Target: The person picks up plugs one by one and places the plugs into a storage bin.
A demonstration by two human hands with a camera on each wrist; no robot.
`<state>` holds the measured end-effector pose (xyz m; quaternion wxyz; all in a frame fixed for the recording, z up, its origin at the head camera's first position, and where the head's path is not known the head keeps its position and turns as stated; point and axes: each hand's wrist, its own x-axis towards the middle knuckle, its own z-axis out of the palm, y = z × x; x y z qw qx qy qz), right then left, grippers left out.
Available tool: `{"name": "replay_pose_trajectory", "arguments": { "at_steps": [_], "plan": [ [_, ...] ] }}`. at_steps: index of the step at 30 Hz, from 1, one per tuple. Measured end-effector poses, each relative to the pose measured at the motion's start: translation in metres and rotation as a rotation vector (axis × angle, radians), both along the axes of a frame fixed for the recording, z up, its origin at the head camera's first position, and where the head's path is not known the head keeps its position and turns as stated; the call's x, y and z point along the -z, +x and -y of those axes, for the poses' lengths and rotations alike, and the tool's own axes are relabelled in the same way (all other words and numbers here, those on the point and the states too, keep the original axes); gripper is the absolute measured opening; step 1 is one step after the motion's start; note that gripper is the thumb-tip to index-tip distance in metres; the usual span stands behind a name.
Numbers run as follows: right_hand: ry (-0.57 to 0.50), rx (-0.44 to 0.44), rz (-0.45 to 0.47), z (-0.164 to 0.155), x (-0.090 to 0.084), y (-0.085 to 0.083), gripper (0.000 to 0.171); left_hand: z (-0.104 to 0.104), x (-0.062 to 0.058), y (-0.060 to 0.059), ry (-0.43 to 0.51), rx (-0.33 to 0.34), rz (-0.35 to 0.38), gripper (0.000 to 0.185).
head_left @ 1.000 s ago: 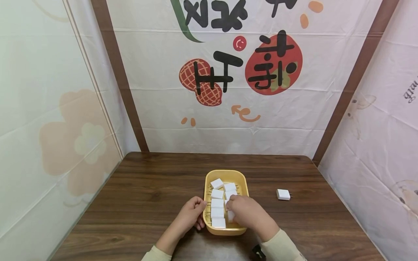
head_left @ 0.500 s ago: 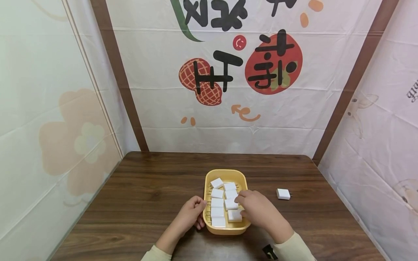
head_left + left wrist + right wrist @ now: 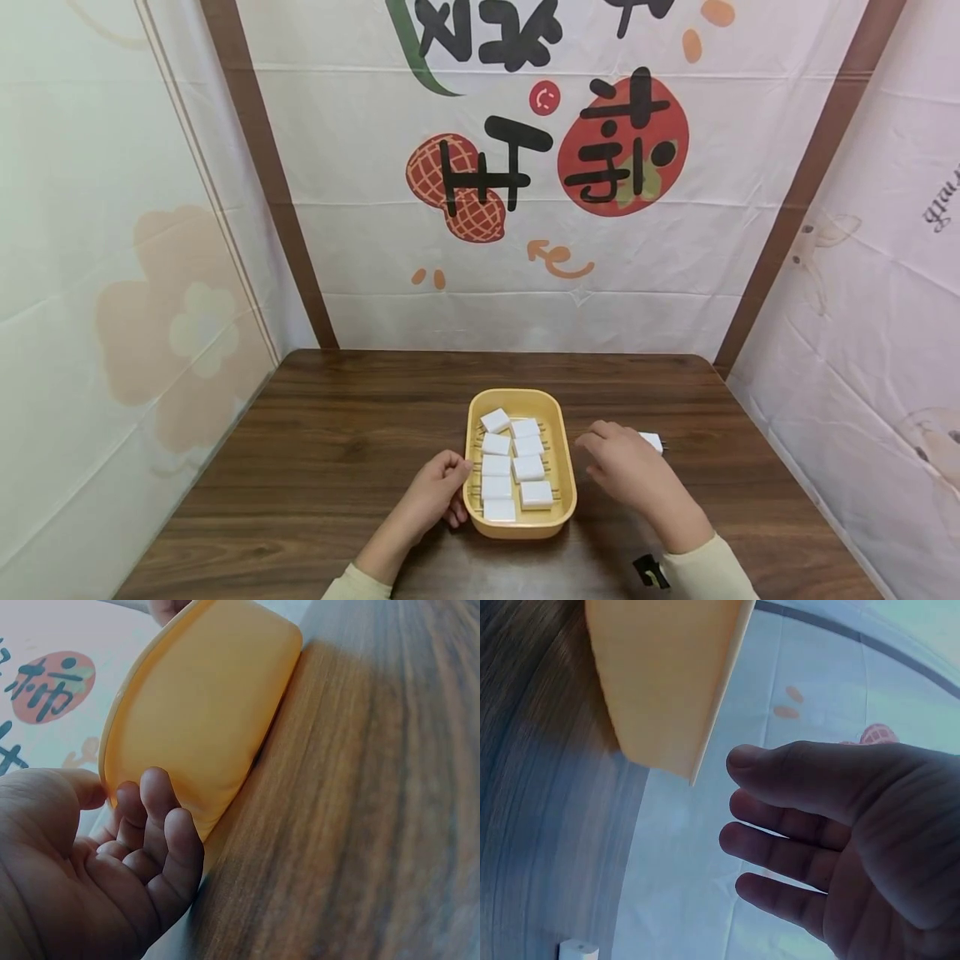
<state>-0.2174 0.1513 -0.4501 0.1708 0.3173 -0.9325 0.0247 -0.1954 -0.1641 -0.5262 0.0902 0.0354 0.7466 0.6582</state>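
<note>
A yellow plastic basket [image 3: 567, 467] stands on the table, holding two columns of white plug-in charger blocks [image 3: 528, 468] with metal prongs. At its left side my left hand [image 3: 435, 490] holds the rim, thumb on the edge and the other fingers curled against the outer wall, as the left wrist view shows. Just right of the basket, my right hand [image 3: 626, 467] is in the air with nothing in it; its fingers [image 3: 780, 847] are loosely extended in the right wrist view. Behind that hand a single white charger block [image 3: 651, 441] lies on the table, partly covered.
The dark wood-grain table [image 3: 360, 417] is enclosed by printed white cloth walls [image 3: 525, 321]. A small black piece [image 3: 651, 572] shows beside the right sleeve [image 3: 708, 571].
My right hand has let go of a charger block in the basket's right column, drawn out over the rim and moved right toward the lone block. The left hand stays at the rim.
</note>
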Motion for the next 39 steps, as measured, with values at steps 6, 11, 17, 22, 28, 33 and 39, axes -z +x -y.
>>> {"name": "replay_pose_trajectory", "arguments": {
  "at_steps": [6,11,17,22,28,33,39],
  "plan": [
    [-0.010,0.029,-0.008,-0.009,0.003,-0.003,0.035,0.001,0.001,-0.001,-0.005,-0.004,0.001,0.035],
    [0.002,0.042,-0.010,-0.015,0.011,-0.005,0.033,0.000,0.002,-0.001,0.000,0.003,0.002,0.035],
    [-0.009,0.068,-0.036,-0.025,0.020,-0.009,0.037,0.001,0.000,-0.001,0.004,0.001,0.005,0.035],
    [-0.018,0.109,-0.018,-0.032,0.027,-0.013,0.039,0.000,0.000,0.000,0.003,-0.001,0.002,0.034],
    [-0.025,0.161,-0.011,-0.039,0.033,-0.017,0.039,0.000,0.001,0.001,0.005,0.004,0.004,0.035],
    [-0.038,0.193,0.014,-0.042,0.032,-0.018,0.041,0.001,-0.002,0.002,0.006,0.005,0.011,0.034],
    [-0.049,0.246,0.062,-0.044,0.033,-0.020,0.042,0.003,-0.001,0.001,0.013,0.011,0.007,0.036]
  ]
}}
